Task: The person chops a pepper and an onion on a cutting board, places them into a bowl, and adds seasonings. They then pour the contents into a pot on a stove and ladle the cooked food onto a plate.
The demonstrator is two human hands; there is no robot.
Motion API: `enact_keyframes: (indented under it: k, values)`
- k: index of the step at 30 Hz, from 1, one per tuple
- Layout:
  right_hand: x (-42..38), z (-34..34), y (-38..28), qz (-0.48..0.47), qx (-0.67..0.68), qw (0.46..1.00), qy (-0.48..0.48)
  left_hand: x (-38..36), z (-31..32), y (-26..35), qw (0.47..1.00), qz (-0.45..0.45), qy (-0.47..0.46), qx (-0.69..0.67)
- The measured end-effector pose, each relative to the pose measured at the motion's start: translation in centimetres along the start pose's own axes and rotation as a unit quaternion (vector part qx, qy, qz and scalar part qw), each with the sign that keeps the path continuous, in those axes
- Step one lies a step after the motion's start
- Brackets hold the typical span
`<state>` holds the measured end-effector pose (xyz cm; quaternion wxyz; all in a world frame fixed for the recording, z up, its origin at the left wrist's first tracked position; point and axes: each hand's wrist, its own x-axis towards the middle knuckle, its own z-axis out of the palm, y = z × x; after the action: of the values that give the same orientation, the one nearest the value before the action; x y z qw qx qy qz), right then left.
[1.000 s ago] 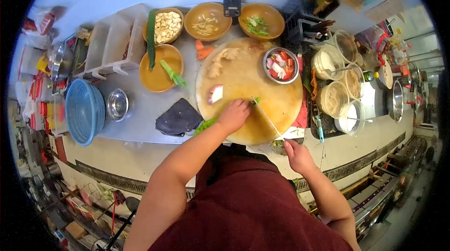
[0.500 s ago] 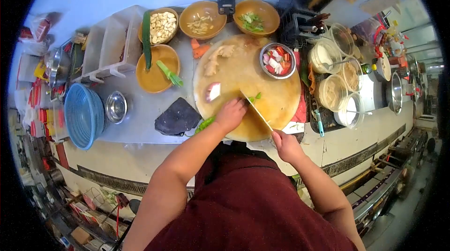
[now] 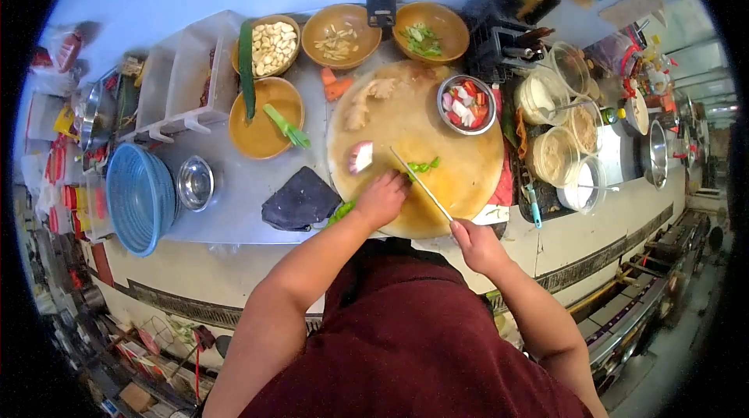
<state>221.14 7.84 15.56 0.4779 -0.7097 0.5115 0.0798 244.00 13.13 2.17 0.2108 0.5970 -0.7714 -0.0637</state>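
Observation:
My right hand [image 3: 477, 245] is wrapped round the handle of a knife [image 3: 421, 184], whose blade points up and left across the round cutting board [image 3: 460, 176]. Beside the blade my left hand [image 3: 382, 198] has its fingers curled on a green pepper [image 3: 342, 212] that sticks out to the left under the wrist. Cut green pieces [image 3: 425, 165] lie just beyond the blade. An onion piece [image 3: 360, 157] and ginger [image 3: 359, 108] rest on the board's left side. At its upper right stands a metal bowl of chopped red and white pieces [image 3: 466, 104].
Brown bowls [image 3: 265, 145] and a phone [image 3: 381, 3] stand behind the board. To the left are a dark cloth [image 3: 300, 200], a small metal bowl [image 3: 195, 183] and a blue basket [image 3: 140, 200]. Seasoning tubs [image 3: 554, 155] stand at the right.
More cut green pieces lie beside the blade. My left hand has shifted slightly left, and the knife tip has moved slightly up and left. The whole view has shifted a little.

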Motion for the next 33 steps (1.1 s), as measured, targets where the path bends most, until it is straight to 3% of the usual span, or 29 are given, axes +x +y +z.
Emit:
enact_keyframes:
  k: [4,6,10,12,18,19,21,22,24,28,30,33]
  values:
    - [-0.6,1.1,0.1,0.003,-0.04,0.999,-0.006,-0.3,-0.3,0.0,0.999,-0.03,-0.027,-0.021]
    - [0.5,1.3,-0.2,-0.024,-0.04,0.999,0.009,-0.1,-1.7,0.1,0.985,-0.056,-0.16,-0.016]
    - [-1.2,0.0,-1.2,-0.02,-0.02,1.0,0.0,-0.9,-1.3,0.1,0.996,-0.021,-0.079,0.021]
    - [-0.9,0.7,-0.5,0.0,-0.033,0.999,-0.014,-1.1,-0.3,-0.4,0.999,0.006,0.036,0.015]
    - [-0.2,1.0,-0.9,-0.018,-0.004,1.0,-0.021,-1.8,-2.8,0.5,0.994,-0.038,-0.1,0.013]
    - [-0.9,0.7,-1.4,-0.02,-0.005,0.999,-0.024,-2.0,-2.4,0.2,0.994,-0.042,-0.099,0.014]
    - [-2.6,0.1,-2.3,0.018,-0.055,0.997,-0.046,-2.6,-1.4,0.0,0.999,-0.028,-0.004,0.03]
    - [-2.0,1.2,-0.8,0.014,-0.07,0.997,-0.035,-3.1,-1.1,0.0,0.999,-0.028,-0.007,0.028]
    - [-1.0,2.1,-0.3,0.009,-0.057,0.998,-0.033,-3.0,-1.7,0.0,0.994,-0.045,-0.102,-0.004]
    - [-1.9,1.2,-1.2,-0.02,-0.033,0.999,-0.029,-2.9,-3.7,0.5,0.993,-0.05,-0.107,0.006]
    - [-2.9,0.9,-1.6,-0.014,-0.046,0.998,-0.039,-3.8,-2.3,0.6,0.999,-0.035,0.013,0.018]
    - [-1.3,2.7,-0.8,-0.005,-0.07,0.997,-0.041,-4.4,-2.2,0.6,0.995,-0.069,-0.072,0.007]
